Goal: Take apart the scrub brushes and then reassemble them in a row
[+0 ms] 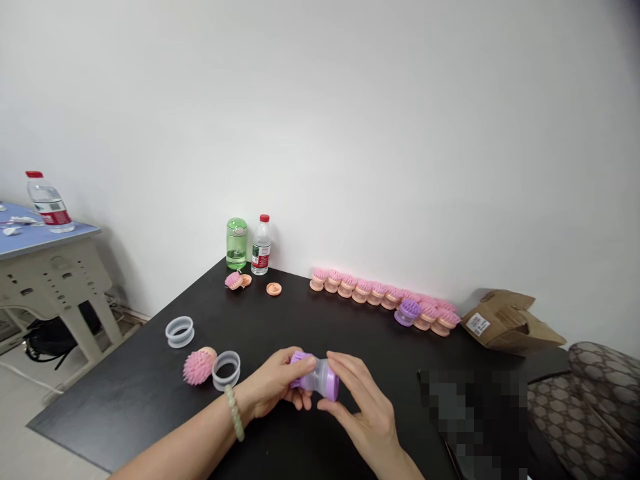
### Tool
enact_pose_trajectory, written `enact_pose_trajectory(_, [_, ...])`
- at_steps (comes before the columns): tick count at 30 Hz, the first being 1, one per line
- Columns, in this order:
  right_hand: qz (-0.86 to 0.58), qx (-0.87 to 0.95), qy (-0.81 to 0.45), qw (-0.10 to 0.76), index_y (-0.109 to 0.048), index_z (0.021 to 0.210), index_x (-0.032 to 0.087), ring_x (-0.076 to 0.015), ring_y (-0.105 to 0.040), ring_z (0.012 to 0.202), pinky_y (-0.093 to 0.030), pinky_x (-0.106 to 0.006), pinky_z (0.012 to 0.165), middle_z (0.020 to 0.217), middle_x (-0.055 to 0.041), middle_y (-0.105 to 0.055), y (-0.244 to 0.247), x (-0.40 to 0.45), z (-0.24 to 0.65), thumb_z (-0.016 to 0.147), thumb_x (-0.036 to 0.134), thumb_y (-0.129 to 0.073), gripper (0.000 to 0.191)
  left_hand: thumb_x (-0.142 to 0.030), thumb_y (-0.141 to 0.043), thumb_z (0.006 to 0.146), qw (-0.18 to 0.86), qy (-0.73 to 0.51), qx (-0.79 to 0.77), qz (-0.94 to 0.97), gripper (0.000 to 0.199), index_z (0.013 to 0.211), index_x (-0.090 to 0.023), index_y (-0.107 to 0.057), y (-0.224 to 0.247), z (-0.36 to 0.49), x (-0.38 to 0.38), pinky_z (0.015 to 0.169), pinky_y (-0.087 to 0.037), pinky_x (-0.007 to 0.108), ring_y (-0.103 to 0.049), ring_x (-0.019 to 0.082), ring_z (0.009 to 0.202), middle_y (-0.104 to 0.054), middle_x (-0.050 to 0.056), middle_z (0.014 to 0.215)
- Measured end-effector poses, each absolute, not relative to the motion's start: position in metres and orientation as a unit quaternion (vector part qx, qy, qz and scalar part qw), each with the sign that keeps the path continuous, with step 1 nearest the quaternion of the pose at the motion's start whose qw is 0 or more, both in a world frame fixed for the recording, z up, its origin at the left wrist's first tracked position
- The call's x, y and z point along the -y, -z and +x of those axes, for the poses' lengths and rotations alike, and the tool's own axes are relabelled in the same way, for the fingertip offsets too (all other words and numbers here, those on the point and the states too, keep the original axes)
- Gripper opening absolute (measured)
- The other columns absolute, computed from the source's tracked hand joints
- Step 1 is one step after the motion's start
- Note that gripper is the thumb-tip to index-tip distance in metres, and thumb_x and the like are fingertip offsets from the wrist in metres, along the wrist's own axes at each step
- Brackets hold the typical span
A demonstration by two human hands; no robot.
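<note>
Both hands meet over a lilac-and-clear plastic brush just in from the near edge of the black desk. The left hand, a pale green bead bracelet at its wrist, has its fingers closed around the lilac bristled end. The right hand pinches the clear body between thumb and spread fingers.

Just left of them, a clear plastic ring sits beside a pink bristled brush head, with a second ring farther off. Beyond, a long row of pink brushes with peach bases lines the wall, apparently finished, with a lilac brush at its front. Loose parts remain: two peach discs and another pink head, near a green bottle and a water bottle. Flattened cardboard lies at the far right, by a patterned seat. A blue-topped side table stands against the white wall.
</note>
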State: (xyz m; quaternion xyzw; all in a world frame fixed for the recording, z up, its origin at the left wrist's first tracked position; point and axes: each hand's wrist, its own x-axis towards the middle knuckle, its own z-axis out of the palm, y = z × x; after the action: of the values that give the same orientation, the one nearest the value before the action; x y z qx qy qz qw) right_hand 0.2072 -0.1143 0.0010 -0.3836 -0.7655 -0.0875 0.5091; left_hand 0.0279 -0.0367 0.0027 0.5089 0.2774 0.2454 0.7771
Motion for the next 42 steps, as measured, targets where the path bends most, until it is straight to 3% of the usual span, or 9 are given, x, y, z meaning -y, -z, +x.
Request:
enact_pose_trajectory(16, [-0.386,0.764,0.132,0.5,-0.062,0.132,0.018,-0.0286,-0.068,0.105,-0.061,-0.043,0.084,0.116,-0.0136,-0.073,0.001,0.112,0.207,0.088,0.038,-0.071,0.049,-0.067,-0.073,0.071,0.776,-0.243,-0.29,0.504,0.057,0.085,-0.016,-0.052,-0.005,0.028,0.04,0.043,-0.041,0.015,-0.057,0.007,0.044,-0.062,-0.002,0.056])
enact_pose_trajectory(29, [-0.362,0.783,0.121,0.491,-0.06,0.136,0.019,-0.0259,-0.067,0.098,-0.061,-0.039,0.078,0.118,-0.0142,-0.073,-0.003,0.113,0.205,0.091,0.03,-0.068,0.046,-0.072,-0.069,0.072,0.756,-0.234,-0.305,0.53,0.057,0.081,-0.019,-0.05,-0.002,0.029,0.04,0.039,-0.035,0.017,-0.056,0.01,0.042,-0.059,-0.004,0.054])
enact_pose_trajectory(33, [-0.377,0.764,0.131,0.507,-0.061,0.135,0.018,-0.0253,-0.067,0.09,-0.06,-0.039,0.074,0.113,-0.0151,-0.074,-0.001,0.112,0.204,0.09,0.037,-0.069,0.05,-0.072,-0.066,0.074,0.753,-0.244,-0.302,0.531,0.057,0.084,-0.019,-0.047,-0.005,0.029,0.042,0.042,-0.035,0.018,-0.053,0.009,0.045,-0.057,-0.004,0.056])
enact_pose_trajectory(36, [-0.404,0.734,0.119,0.533,-0.064,0.129,0.017,-0.0231,-0.067,0.079,-0.059,-0.036,0.069,0.099,-0.0133,-0.075,0.004,0.11,0.205,0.088,0.049,-0.068,0.052,-0.065,-0.071,0.074,0.733,-0.267,-0.286,0.557,0.053,0.083,-0.02,-0.045,-0.009,0.027,0.044,0.051,-0.041,0.021,-0.053,0.01,0.054,-0.056,-0.005,0.066])
enact_pose_trajectory(39, [-0.491,0.688,0.006,0.535,-0.073,0.106,0.016,-0.0193,-0.065,0.063,-0.055,-0.031,0.059,0.077,-0.0076,-0.072,0.01,0.108,0.205,0.088,0.062,-0.061,0.05,-0.056,-0.079,0.07,0.633,-0.307,-0.273,0.656,0.049,0.084,-0.02,-0.048,-0.011,0.024,0.043,0.06,-0.042,0.024,-0.052,0.012,0.065,-0.053,-0.004,0.074])
enact_pose_trajectory(42, [-0.575,0.583,-0.28,0.5,-0.068,0.088,0.017,-0.0136,-0.06,0.047,-0.049,-0.024,0.048,0.058,0.0007,-0.062,0.015,0.104,0.2,0.09,0.068,-0.05,0.054,-0.048,-0.086,0.064,0.488,-0.343,-0.275,0.754,0.051,0.096,-0.02,-0.056,-0.01,0.023,0.038,0.07,-0.043,0.028,-0.054,0.018,0.079,-0.057,-0.001,0.087])
